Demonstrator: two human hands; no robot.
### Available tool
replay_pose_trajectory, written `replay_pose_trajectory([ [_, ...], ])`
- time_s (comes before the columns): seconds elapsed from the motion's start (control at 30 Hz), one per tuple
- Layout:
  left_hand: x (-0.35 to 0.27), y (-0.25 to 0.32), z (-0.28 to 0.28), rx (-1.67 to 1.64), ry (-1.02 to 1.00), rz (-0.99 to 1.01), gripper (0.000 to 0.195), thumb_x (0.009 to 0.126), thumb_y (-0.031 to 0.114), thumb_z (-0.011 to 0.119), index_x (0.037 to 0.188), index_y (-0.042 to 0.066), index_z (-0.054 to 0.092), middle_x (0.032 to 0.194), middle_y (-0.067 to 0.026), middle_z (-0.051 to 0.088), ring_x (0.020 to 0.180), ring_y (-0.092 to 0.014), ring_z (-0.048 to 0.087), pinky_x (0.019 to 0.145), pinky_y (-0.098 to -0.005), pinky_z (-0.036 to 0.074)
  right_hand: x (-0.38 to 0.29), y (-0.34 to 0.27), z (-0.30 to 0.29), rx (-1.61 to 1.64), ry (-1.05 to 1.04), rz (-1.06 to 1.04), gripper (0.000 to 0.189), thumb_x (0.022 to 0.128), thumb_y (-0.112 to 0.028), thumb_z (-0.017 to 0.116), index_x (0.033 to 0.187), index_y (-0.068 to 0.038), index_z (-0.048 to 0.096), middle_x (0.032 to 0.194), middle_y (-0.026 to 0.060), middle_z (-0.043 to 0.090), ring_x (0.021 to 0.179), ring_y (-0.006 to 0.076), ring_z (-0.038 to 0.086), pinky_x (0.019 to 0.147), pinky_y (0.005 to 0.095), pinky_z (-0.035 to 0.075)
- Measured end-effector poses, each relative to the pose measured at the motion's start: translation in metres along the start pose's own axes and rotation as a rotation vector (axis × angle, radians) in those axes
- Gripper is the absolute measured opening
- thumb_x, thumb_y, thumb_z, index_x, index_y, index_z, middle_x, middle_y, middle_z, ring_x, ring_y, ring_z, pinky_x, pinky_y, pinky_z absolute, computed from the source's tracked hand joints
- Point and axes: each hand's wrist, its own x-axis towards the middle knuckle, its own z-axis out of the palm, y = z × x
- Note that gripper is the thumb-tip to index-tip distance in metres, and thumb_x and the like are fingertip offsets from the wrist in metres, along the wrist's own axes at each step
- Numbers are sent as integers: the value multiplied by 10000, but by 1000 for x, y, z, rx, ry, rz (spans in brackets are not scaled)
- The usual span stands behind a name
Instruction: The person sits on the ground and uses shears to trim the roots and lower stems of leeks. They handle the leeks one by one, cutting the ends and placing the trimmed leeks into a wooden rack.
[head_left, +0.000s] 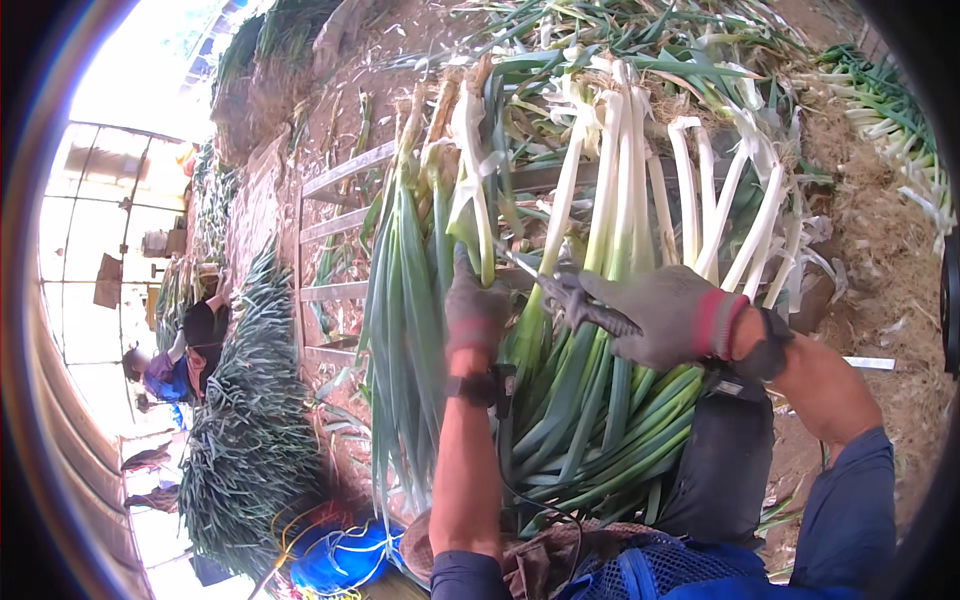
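My left hand (477, 304), in a grey knit glove with a red cuff, grips a long green onion (484, 225) below its white shank; loose skin hangs near its root end. My right hand (660, 315), gloved alike, holds a dark-handled hand tool (589, 306). Its slim metal tip points left toward the held stalk; whether it is a nozzle or a blade I cannot tell. Under my right hand lie pale, peeled-looking onions (619, 180), their green leaves (600, 420) spread toward my lap. Unpeeled-looking onions (409, 247) lie left of my left hand.
A metal slatted rack (337, 291) supports the onions. Leaf scraps (645, 37) litter the ground beyond. A large onion heap (247, 420) stands left, near a blue bag or sheet (341, 559) with cords. Another person (187, 360) bends farther left. More onions (892, 120) lie at far right.
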Motion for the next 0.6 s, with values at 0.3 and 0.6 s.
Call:
replay_pose_trajectory([
  [0.3,5,-11,2,-73,-47,58,671,957,-6,723,1575,-55,468,1327,-131,726,1048,-160,713,895,-293,576,104,7,-33,-48,209,106,833,927,-348,689,1653,-114,355,1123,232,759,1031,420,739,924,493,565],
  [0.6,2,-13,5,-187,-148,-19,568,955,116,709,1498,0,586,1251,-188,768,1098,-220,750,963,-343,555,122,12,-37,-7,154,204,861,940,-467,703,1665,-145,369,1337,205,705,1228,378,686,1061,445,514],
])
